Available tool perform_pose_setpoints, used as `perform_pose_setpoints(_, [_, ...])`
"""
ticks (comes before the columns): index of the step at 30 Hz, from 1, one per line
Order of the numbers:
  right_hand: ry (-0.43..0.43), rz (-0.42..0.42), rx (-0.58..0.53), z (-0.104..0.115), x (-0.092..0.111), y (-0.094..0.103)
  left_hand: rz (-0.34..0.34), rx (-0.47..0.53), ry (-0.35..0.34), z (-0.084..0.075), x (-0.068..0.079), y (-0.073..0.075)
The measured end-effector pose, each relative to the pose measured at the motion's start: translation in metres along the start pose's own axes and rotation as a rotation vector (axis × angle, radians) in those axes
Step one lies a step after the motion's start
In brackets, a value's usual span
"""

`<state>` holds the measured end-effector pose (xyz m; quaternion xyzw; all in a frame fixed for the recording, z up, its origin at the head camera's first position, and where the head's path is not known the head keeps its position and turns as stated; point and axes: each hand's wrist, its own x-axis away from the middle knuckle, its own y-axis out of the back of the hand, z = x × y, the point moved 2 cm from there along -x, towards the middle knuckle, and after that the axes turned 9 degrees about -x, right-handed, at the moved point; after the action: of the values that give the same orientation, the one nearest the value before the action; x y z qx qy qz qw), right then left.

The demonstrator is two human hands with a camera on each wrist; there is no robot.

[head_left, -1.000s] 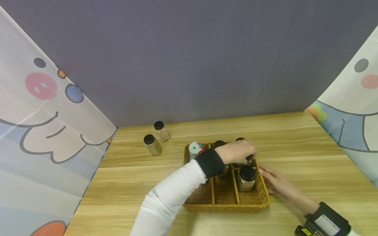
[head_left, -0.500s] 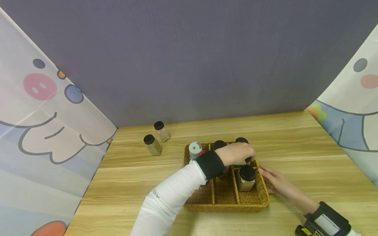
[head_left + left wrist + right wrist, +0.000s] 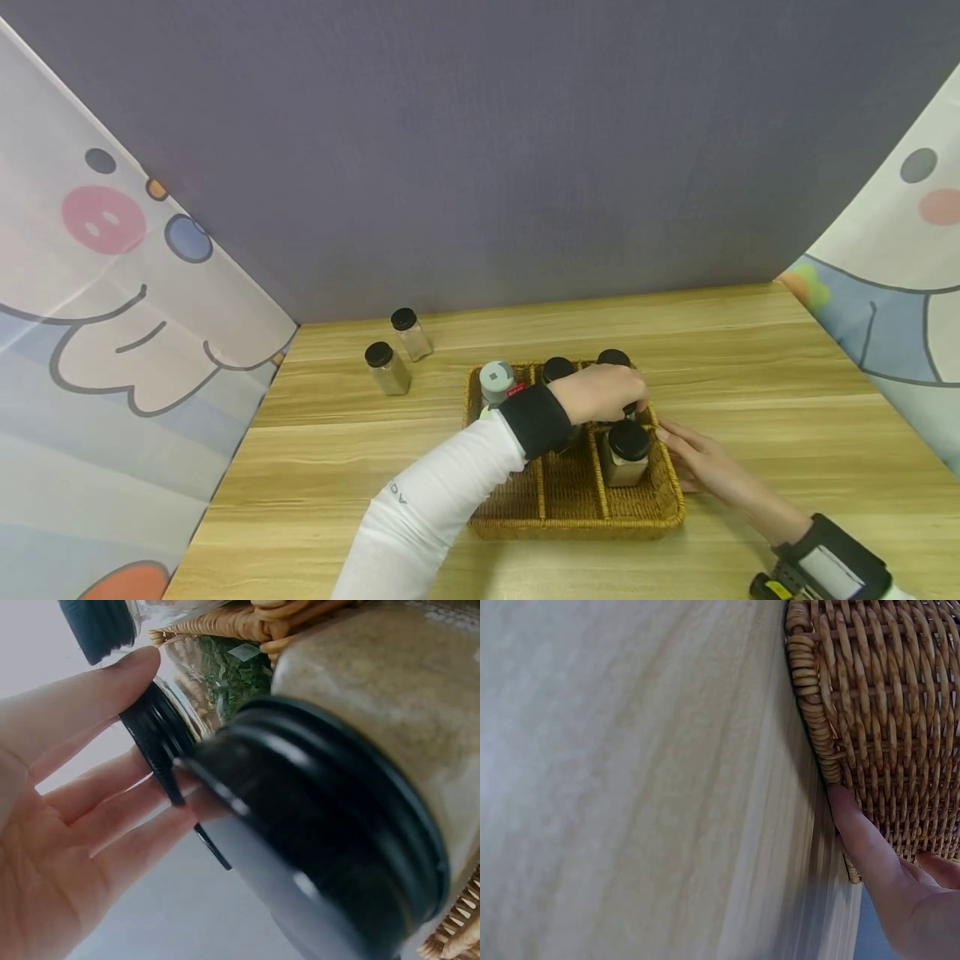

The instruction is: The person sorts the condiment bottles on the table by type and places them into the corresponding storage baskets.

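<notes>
My left hand (image 3: pixel 603 392) reaches into the back right compartment of the wicker basket (image 3: pixel 573 523). In the left wrist view, thumb and fingers of that left hand (image 3: pixel 82 787) pinch the black lid of a clear jar with green dried herbs (image 3: pixel 244 675). A square jar of beige powder (image 3: pixel 624 468) stands just in front, its black lid large in the left wrist view. Behind the hand shows another black-lidded jar (image 3: pixel 613 357). With extended fingers, my right hand (image 3: pixel 701 462) touches the basket's right side; the right wrist view has its fingers low along the weave.
Elsewhere in the basket are a white-capped container (image 3: pixel 497 379) and a black-lidded jar (image 3: pixel 557 367), partly hidden by the left arm. Two black-lidded jars, one nearer (image 3: pixel 390 375) and one farther (image 3: pixel 414 340), stand on the wooden table (image 3: pixel 315 467) at left. A grey panel (image 3: pixel 525 167) rises behind.
My left hand has shifted slightly, uncovering more of the black lid behind it. The right hand and the basket stay in place.
</notes>
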<state>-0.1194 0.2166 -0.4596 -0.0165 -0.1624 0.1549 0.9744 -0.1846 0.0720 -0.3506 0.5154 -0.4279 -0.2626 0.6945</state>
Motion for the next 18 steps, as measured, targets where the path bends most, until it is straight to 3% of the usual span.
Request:
perform_pose_setpoints(10, [0.005, 0.005, -0.007, -0.0002, 0.0004, 0.0, 0.009, 0.002, 0.015, -0.0003, 0.0004, -0.0001])
perform_pose_setpoints(18, [0.012, -0.002, -0.002, 0.0, 0.0012, -0.0005, -0.031, -0.019, -0.011, 0.0011, 0.0051, -0.0005])
